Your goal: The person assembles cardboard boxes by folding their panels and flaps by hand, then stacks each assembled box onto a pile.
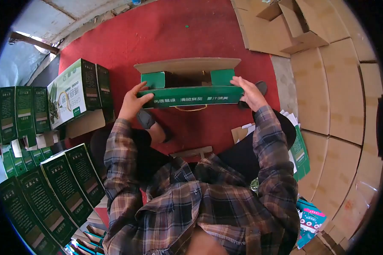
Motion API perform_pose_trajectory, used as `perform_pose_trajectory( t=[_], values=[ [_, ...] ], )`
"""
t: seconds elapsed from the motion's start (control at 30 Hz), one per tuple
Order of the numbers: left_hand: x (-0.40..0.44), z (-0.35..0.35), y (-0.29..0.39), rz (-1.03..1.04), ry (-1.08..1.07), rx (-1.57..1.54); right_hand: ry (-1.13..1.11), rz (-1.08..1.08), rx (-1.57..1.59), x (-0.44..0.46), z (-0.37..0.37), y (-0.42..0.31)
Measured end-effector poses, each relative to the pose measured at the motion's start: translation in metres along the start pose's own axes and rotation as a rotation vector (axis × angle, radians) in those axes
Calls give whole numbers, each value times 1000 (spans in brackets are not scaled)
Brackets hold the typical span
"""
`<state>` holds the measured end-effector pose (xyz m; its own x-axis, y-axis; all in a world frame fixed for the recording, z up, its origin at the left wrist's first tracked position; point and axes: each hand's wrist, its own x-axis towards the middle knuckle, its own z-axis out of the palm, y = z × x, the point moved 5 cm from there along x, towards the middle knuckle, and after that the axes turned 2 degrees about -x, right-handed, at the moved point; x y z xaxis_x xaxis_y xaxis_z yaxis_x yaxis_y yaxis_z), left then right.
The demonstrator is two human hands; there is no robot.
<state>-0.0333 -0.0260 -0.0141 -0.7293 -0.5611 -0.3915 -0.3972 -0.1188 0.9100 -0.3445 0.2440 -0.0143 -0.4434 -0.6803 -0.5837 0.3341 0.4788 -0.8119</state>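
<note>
A green cardboard carton (191, 94) with white lettering stands in front of me, its top open. The long lid flap (187, 64) is raised at the far side, showing plain brown board. Two green end flaps (153, 80) lie folded inward over the dark interior. My left hand (133, 102) grips the near left corner, thumb on the front panel. At the right corner, my right hand (249, 94) is closed over the edge, with some fingertips on the end flap. A tan cord handle (190, 109) hangs from the near side.
Finished-looking green cartons (68, 93) are stacked to my left, with more dark green ones (55, 187) nearer. Large brown boxes (310, 89) line the right side. Flat green printed pieces (300, 155) lie by my right knee. Red carpet (170, 29) covers the floor.
</note>
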Motion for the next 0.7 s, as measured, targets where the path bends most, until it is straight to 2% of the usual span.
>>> perform_pose_trajectory(
  t=[0.03,0.07,0.13,0.17,0.2,0.27,0.33,0.4,0.47,0.53,0.63,0.7],
  values=[
    [2,-4,-1,-15,116,87,31,-33,0,2,-2,1],
    [3,-1,-3,-15,117,87,30,-33,0,5,-1,7],
    [1,4,10,236,346,643,194,-391,-554,0,7,-12],
    [-5,12,17,380,472,821,289,-459,-866,-9,9,-15],
    [-6,18,20,379,474,822,287,-460,-867,-16,17,-15],
    [-9,32,34,496,450,1003,249,-714,-1210,-31,44,-21],
    [-3,40,24,598,383,1043,222,-703,-1265,-39,58,-20],
    [-9,50,26,579,273,983,219,-713,-1348,-33,63,-16],
    [-17,54,31,534,196,1087,227,-700,-1319,-25,65,-12],
    [-18,57,30,495,188,1241,236,-678,-1364,-24,70,-14],
    [-13,53,23,555,213,1138,200,-682,-1349,-22,73,-17],
    [-12,51,21,565,235,1122,189,-609,-1339,-22,71,-17]
  ],
)
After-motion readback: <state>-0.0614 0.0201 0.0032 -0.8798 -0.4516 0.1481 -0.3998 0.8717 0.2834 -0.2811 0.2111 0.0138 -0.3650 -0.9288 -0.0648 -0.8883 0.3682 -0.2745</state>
